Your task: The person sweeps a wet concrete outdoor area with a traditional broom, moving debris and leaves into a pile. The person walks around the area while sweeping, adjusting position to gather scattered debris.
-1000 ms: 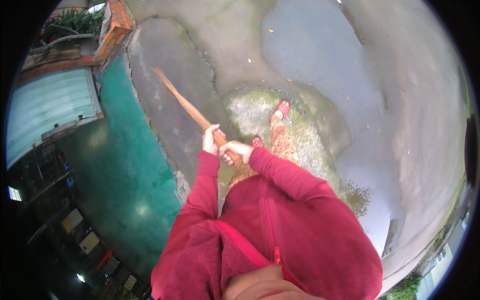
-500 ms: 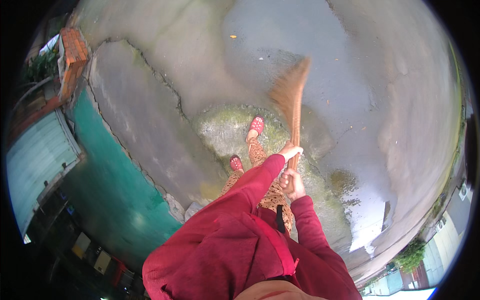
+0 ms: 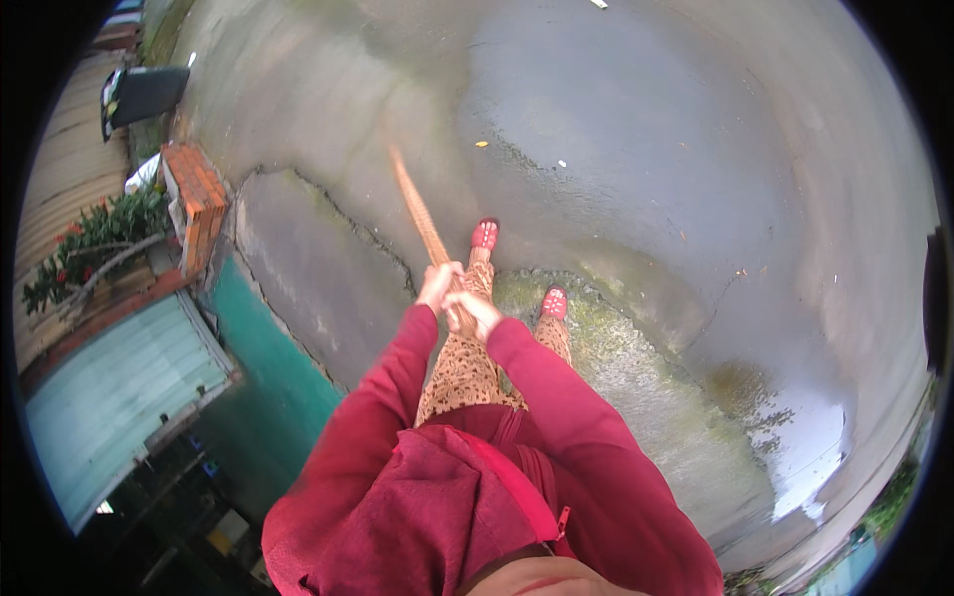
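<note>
A straw broom slants away from me over the concrete, pointing up and to the left. Its far brush end is smeared by motion, so I cannot make out whether it touches the ground. My left hand is wrapped around the handle, the farther of the two. Closer to my body, my right hand grips the same handle close beside the left. Part of the handle's near end is hidden by the hands and by my patterned trousers.
Wet grey concrete with a yellow leaf lies ahead and right. A brick pillar, a black bin and a flowering plant stand left. Cracked, raised edges run near my red shoes. Green flooring lies left.
Both hands have swung the broom from the right to the left. My feet have shifted, one now ahead on the left. More of the left side, including the bin, has come into view.
</note>
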Available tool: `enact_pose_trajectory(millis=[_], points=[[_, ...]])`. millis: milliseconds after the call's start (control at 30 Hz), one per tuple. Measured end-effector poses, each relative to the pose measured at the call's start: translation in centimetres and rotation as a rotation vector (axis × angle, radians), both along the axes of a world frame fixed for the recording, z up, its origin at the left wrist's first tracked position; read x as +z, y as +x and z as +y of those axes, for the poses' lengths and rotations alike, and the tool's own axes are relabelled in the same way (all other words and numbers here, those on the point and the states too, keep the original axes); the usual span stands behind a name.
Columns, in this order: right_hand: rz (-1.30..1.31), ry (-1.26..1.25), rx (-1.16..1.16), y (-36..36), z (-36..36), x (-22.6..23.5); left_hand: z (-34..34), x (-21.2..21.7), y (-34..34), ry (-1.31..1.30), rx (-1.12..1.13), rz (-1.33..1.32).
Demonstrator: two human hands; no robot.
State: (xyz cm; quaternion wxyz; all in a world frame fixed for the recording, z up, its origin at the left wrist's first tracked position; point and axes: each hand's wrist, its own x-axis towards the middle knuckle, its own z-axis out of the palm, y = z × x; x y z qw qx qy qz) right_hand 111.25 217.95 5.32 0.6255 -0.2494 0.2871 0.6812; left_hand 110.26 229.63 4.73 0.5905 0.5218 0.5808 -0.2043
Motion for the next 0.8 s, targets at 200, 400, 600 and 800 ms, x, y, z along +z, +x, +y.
enact_pose_trajectory(millis=[200,400,600,800], points=[[0.245,-0.020,-0.509,2.8,-4.3,-4.5,-5.1,-8.2,6.8,-0.044,-0.381,-0.094],[-0.093,-0.543,-0.834,7.1,-4.4,-1.5,-11.5,-9.3,13.9,-0.522,-0.820,-0.274],[-0.196,-0.580,-0.626,8.7,5.2,2.1,-1.5,-4.4,15.3,-0.521,-0.653,-0.542],[-0.111,-0.144,0.033,6.8,15.5,2.3,14.1,-0.2,8.5,-0.022,0.110,-0.232]])
